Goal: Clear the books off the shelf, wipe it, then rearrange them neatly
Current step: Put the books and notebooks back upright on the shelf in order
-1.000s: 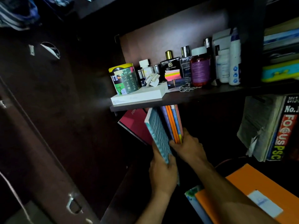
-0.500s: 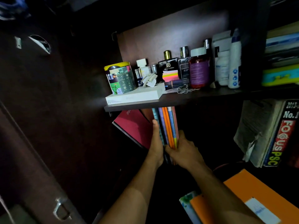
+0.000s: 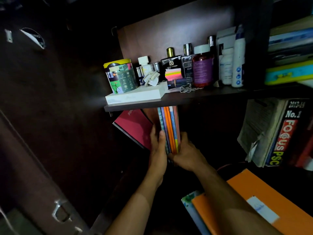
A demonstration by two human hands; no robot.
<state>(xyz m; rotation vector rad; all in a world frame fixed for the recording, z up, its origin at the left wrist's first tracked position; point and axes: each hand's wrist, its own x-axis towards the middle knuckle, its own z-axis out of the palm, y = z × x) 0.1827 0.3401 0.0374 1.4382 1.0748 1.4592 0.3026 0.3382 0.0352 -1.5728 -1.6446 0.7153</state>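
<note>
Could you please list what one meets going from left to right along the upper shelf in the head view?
Patterned tin → white box → black perfume bottle → red jar → small white bottle → tall white bottle.

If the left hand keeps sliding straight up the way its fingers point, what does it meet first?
Probably the underside of the upper shelf. The left hand lies flat against the upright books, fingers pointing up; depth is unclear.
</note>
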